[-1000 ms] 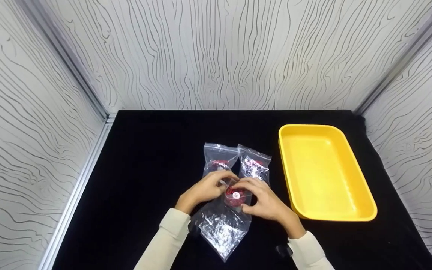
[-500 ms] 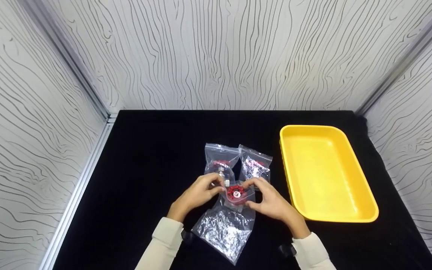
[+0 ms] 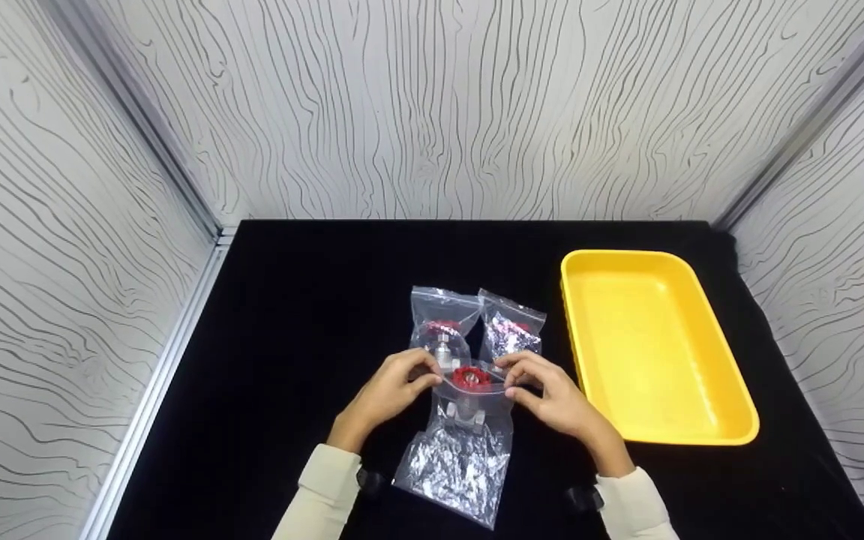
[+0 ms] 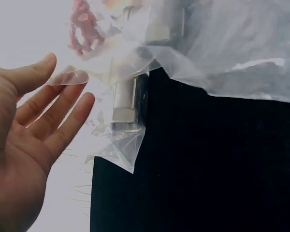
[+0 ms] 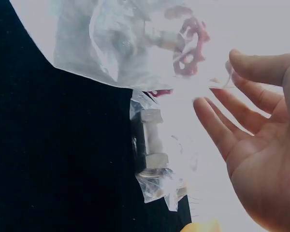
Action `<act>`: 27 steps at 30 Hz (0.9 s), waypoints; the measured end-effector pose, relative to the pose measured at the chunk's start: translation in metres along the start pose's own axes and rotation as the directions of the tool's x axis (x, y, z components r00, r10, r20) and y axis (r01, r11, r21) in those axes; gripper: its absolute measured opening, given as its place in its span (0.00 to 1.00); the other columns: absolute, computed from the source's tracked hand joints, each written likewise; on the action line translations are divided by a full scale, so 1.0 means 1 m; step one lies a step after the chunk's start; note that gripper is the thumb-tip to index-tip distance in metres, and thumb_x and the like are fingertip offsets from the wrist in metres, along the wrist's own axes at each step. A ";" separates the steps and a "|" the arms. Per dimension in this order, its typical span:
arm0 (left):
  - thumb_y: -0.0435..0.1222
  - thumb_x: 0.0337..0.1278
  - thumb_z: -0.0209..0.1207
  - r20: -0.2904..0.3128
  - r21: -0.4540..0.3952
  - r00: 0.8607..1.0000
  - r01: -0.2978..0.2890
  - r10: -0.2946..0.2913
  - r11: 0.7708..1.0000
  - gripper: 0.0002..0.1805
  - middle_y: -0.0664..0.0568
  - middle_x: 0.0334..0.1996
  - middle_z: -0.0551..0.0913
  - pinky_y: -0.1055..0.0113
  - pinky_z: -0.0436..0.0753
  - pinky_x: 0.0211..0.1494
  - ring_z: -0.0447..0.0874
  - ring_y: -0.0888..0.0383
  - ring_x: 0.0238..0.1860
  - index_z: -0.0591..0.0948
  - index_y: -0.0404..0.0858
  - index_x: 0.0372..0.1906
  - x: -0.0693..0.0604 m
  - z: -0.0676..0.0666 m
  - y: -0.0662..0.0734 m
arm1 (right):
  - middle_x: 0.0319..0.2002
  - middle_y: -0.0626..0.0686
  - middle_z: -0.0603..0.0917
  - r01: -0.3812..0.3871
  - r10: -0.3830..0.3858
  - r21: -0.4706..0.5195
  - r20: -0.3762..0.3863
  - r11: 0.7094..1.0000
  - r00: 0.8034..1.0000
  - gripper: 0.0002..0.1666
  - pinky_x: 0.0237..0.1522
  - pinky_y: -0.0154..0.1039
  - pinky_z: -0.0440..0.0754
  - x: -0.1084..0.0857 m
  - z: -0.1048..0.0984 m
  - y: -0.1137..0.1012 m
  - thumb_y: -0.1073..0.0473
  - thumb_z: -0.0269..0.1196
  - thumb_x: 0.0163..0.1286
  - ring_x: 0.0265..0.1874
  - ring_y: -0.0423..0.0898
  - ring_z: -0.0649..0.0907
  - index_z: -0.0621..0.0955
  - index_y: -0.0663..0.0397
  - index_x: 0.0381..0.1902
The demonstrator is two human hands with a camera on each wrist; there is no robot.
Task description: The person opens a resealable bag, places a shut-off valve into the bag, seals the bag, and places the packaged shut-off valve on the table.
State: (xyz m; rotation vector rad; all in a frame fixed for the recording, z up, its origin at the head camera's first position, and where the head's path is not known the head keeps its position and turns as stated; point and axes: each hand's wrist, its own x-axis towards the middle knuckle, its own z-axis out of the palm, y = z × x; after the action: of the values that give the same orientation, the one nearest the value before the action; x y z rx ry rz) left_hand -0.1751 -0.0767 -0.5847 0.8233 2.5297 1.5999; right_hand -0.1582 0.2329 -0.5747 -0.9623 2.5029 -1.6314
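Observation:
A clear zip bag (image 3: 454,465) lies in front of me, holding a metal valve with a red handwheel (image 3: 471,377). My left hand (image 3: 391,390) pinches the left end of the bag's mouth between thumb and fingers. At the other end, my right hand (image 3: 556,397) pinches the mouth's right edge. The mouth sags in a curve across the handwheel. In the right wrist view, the handwheel (image 5: 191,48) shows through the plastic near the thumb. The left wrist view shows a bag corner (image 4: 70,77) between thumb and fingers.
Just beyond my hands lie two more zip bags, the left one (image 3: 445,304) and the right one (image 3: 513,309), each with a red-wheeled valve inside. A yellow tray (image 3: 649,352) stands at right on the black cloth (image 3: 312,300). Wood-patterned panels (image 3: 432,112) enclose the table.
My hands have moved apart from around the handwheel to the two ends of the bag's mouth. The mouth is now stretched between them, and the valve body shows lower in the bag.

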 end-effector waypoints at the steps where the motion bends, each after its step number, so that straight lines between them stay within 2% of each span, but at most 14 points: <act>1: 0.36 0.67 0.68 -0.013 0.012 1.000 -0.004 0.004 1.000 0.04 0.50 0.39 0.88 0.69 0.87 0.48 0.83 0.64 0.40 0.85 0.39 0.39 -0.001 0.000 0.000 | 0.56 0.66 0.86 0.004 -0.004 0.014 -0.011 1.000 1.000 0.05 0.52 0.33 0.89 0.000 0.000 -0.001 0.70 0.69 0.71 0.53 0.61 0.87 0.83 0.58 0.38; 4: 0.37 0.67 0.69 -0.051 0.042 0.998 -0.022 0.024 0.999 0.05 0.51 0.38 0.88 0.69 0.87 0.47 0.83 0.65 0.40 0.86 0.39 0.38 -0.003 -0.002 0.001 | 0.54 0.65 0.89 -0.007 0.008 0.024 -0.052 1.000 0.999 0.03 0.48 0.31 0.89 0.001 -0.001 -0.003 0.71 0.69 0.71 0.51 0.61 0.89 0.84 0.61 0.36; 6: 0.37 0.66 0.69 -0.072 0.061 0.996 -0.042 0.046 0.997 0.04 0.51 0.38 0.88 0.68 0.87 0.47 0.83 0.64 0.40 0.86 0.39 0.39 -0.004 -0.003 0.002 | 0.51 0.63 0.91 -0.015 0.014 -0.003 -0.084 1.000 0.996 0.03 0.47 0.30 0.89 0.001 0.000 -0.005 0.69 0.70 0.70 0.48 0.58 0.91 0.85 0.61 0.36; 11: 0.36 0.66 0.69 -0.111 0.085 0.990 -0.082 0.091 0.993 0.05 0.51 0.38 0.89 0.63 0.89 0.48 0.84 0.64 0.41 0.87 0.39 0.40 -0.006 -0.005 0.004 | 0.39 0.51 0.93 -0.062 0.044 -0.107 -0.160 0.992 0.986 0.03 0.42 0.29 0.88 0.003 0.001 -0.010 0.64 0.73 0.67 0.37 0.42 0.90 0.88 0.51 0.37; 14: 0.37 0.66 0.69 -0.130 0.091 0.987 -0.084 0.096 0.992 0.05 0.52 0.38 0.89 0.60 0.90 0.47 0.84 0.64 0.41 0.88 0.39 0.40 -0.007 -0.007 0.006 | 0.35 0.47 0.93 -0.083 0.060 -0.121 -0.186 0.989 0.981 0.04 0.39 0.29 0.88 0.005 0.002 -0.012 0.64 0.73 0.67 0.34 0.37 0.87 0.89 0.48 0.37; 19: 0.37 0.66 0.69 -0.153 0.107 0.984 -0.079 0.095 0.991 0.05 0.53 0.37 0.88 0.61 0.88 0.44 0.83 0.64 0.38 0.88 0.40 0.40 -0.008 -0.009 0.008 | 0.34 0.49 0.92 -0.073 0.048 -0.111 -0.213 0.991 0.976 0.05 0.37 0.28 0.86 0.008 0.002 -0.016 0.66 0.73 0.66 0.32 0.37 0.86 0.89 0.49 0.36; 27: 0.34 0.67 0.69 -0.189 0.147 0.971 -0.116 0.143 0.982 0.03 0.52 0.36 0.88 0.65 0.88 0.43 0.84 0.63 0.37 0.88 0.39 0.40 -0.006 -0.015 0.014 | 0.32 0.48 0.91 -0.077 0.046 -0.102 -0.278 0.992 0.960 0.08 0.34 0.28 0.84 0.016 0.001 -0.025 0.71 0.73 0.65 0.29 0.40 0.85 0.89 0.53 0.34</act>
State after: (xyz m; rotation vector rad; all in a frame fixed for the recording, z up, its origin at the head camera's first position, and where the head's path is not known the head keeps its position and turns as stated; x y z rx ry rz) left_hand -0.1683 -0.0871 -0.5670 0.9011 2.8050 1.6393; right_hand -0.1589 0.2180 -0.5495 -0.6971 2.7969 -1.7307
